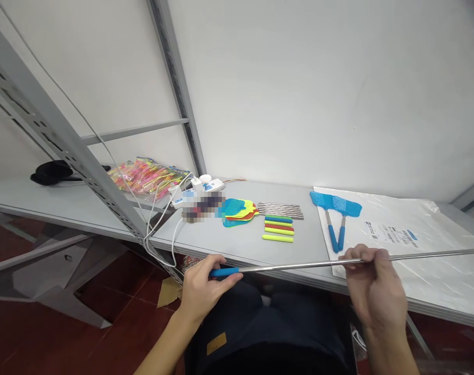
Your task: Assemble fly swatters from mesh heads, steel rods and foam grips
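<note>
left hand wrapped round the blue grip of a telescopic metal rod; right hand pinching the rod further along between thumb and fingertips. rod stretched out nearly level, held in the air just in front of the worktop edge, its far end running off past the right border.

judging from the grip, extending or collapsing the sections in hand. best done by keeping both hands in one straight line, pulling or pushing along the axis only, no bending of the thin tubes. worth holding the pinch close to a joint rather than mid-section, and keeping the grip hand steady against the lap.

on the worktop: two blue swatters lying on a clear plastic sheet, a row of bare metal rods, coloured foam grips, a stack of coloured swatter heads, a power strip with white cables, bright packets further left.
</note>
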A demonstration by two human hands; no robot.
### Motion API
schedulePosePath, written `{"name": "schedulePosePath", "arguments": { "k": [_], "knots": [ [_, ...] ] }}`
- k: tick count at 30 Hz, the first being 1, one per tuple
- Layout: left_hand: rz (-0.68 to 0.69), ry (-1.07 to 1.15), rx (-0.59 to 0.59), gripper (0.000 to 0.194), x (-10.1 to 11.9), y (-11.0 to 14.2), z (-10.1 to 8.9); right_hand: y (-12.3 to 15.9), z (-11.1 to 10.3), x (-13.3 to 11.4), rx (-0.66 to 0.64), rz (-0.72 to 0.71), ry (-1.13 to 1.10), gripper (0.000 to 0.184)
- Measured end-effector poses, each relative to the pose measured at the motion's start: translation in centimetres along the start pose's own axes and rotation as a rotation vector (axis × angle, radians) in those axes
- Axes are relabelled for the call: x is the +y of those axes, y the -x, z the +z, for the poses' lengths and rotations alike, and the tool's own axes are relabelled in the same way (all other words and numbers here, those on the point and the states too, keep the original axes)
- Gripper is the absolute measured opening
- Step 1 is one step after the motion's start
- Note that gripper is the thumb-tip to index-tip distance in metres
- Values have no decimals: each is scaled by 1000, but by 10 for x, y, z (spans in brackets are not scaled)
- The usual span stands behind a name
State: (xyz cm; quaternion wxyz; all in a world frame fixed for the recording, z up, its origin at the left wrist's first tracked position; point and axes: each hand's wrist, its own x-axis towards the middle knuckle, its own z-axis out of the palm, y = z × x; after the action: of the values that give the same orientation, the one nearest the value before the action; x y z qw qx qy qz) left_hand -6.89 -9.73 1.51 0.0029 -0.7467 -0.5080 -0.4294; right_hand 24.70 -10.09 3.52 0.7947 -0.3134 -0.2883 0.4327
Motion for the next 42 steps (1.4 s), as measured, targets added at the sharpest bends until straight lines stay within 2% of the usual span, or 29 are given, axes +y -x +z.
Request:
{"name": "schedulePosePath", "arguments": {
  "k": [5,8,11,15,17,21,24,27,30,34,36,39,42],
  "knots": [
    [24,67,-47,31,21,6,12,26,20,34,-180,116,101,32],
    [49,136,-148,19,41,12,18,48,34,48,-308,167,157,32],
    [53,207,-257,7,55,15,23,60,41,51,-403,178,194,34],
    [48,242,-332,7,54,13,26,49,33,38,-465,188,326,30],
    [98,205,-332,10,47,12,25,35,25,26,-400,202,315,33],
    [190,132,-318,14,31,13,18,3,1,0,-19,177,77,43],
    [220,104,-315,13,18,11,11,-17,-23,-20,213,59,11,36],
    [235,59,-268,13,4,7,5,-29,-47,-36,366,-57,-29,31],
    [235,30,-217,14,-9,4,-1,-33,-61,-43,425,-112,-84,34],
    [203,22,-158,17,-20,4,-7,-33,-61,-43,443,-87,-125,38],
    [191,16,-121,17,-24,4,-10,-34,-58,-41,452,-72,-104,36],
    [186,-26,-45,16,-24,2,-13,-33,-49,-34,456,-122,-38,34],
    [238,-69,-43,14,-8,2,-9,-19,-25,-15,391,-164,31,32]
  ]
}}
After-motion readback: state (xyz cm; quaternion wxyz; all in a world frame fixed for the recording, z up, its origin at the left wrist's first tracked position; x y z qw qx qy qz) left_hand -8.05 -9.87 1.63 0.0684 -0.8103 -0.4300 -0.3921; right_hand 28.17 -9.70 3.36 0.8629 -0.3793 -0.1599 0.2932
